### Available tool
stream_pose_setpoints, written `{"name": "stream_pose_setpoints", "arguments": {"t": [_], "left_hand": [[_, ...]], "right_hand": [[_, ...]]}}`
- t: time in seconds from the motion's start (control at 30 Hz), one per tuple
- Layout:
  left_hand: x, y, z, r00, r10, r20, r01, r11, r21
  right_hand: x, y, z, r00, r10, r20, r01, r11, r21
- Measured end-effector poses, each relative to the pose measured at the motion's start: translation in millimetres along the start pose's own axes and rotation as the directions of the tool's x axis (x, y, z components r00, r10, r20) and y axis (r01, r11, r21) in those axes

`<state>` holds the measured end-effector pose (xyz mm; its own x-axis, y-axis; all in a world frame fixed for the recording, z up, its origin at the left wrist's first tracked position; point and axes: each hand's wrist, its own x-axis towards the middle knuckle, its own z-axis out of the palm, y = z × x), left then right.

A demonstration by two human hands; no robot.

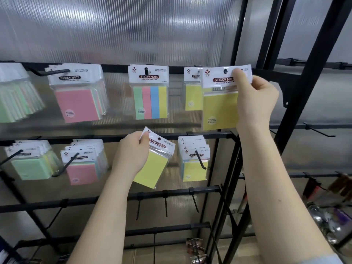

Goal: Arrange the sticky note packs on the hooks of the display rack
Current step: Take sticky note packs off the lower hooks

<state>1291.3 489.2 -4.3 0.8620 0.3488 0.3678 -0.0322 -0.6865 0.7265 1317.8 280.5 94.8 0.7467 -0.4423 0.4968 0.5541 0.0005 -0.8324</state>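
Setting: shop, stationery display. Black metal display rack (205,135) with peg hooks (201,161); retail-packaged sticky note packs (148,92) hang in rows by colour. Corrugated translucent panel (133,29) behind.

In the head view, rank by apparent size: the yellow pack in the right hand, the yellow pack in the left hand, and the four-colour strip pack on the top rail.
1. Yellow pack in the right hand, clearly largest, though probably nearer the camera.
2 and 3. Four-colour strip pack and yellow pack in the left hand look alike; the latter is tilted and partly covered, so unranked.
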Motion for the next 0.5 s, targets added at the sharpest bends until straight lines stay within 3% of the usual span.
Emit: {"name": "stream_pose_setpoints", "arguments": {"t": [0.5], "left_hand": [[6.8,-3.4,-7.4,0.998,0.001,0.061,0.002,0.999,-0.040]], "right_hand": [[20.6,29.1,24.4,0.996,0.079,0.047,-0.075,0.994,-0.076]]}}
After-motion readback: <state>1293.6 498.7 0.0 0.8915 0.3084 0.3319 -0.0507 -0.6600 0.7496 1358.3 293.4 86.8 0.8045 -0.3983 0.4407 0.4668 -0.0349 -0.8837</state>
